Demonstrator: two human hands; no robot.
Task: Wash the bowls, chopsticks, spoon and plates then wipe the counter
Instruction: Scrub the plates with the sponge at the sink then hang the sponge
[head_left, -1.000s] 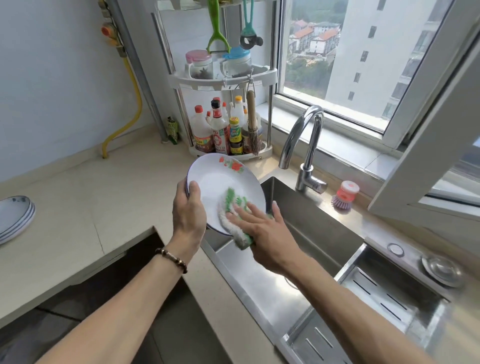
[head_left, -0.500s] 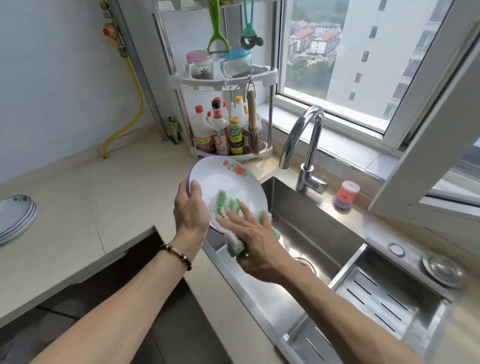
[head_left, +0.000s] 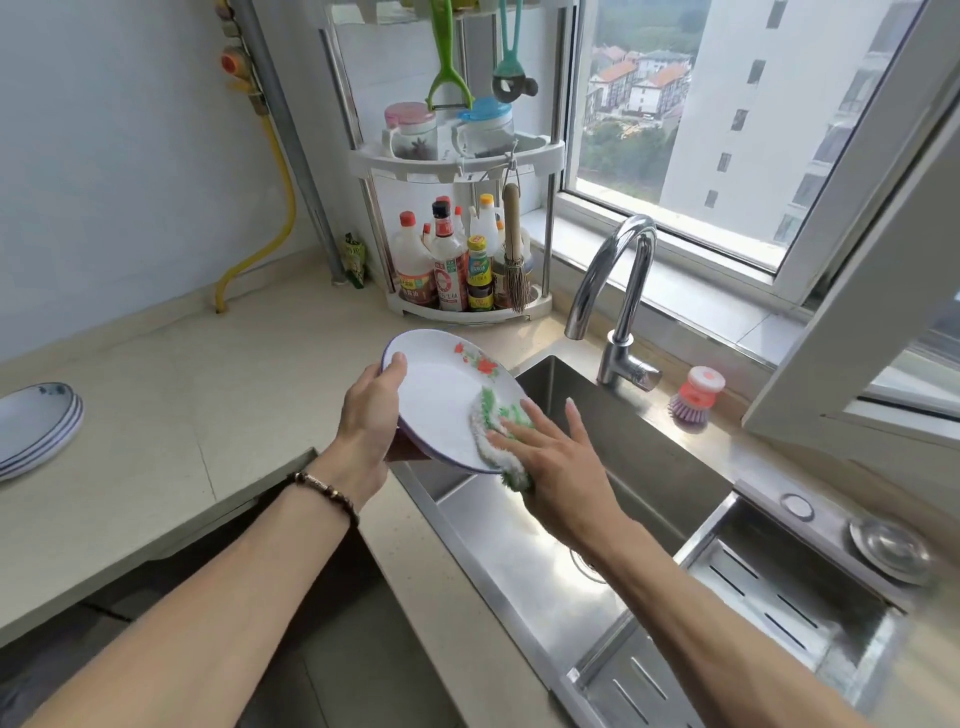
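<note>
The left hand grips the tilted plate by its 9 o'clock rim, over the sink's near-left edge. The right hand, fingers straight, presses a cloth at 4 o'clock.

Labels are seen on the sauce bottles, but no text can be clearly read.

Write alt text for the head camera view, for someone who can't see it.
A left hand holds a white flowered plate tilted over a steel sink while the right hand presses a green-and-white scrubbing cloth against it. More plates are stacked on the counter.
</note>
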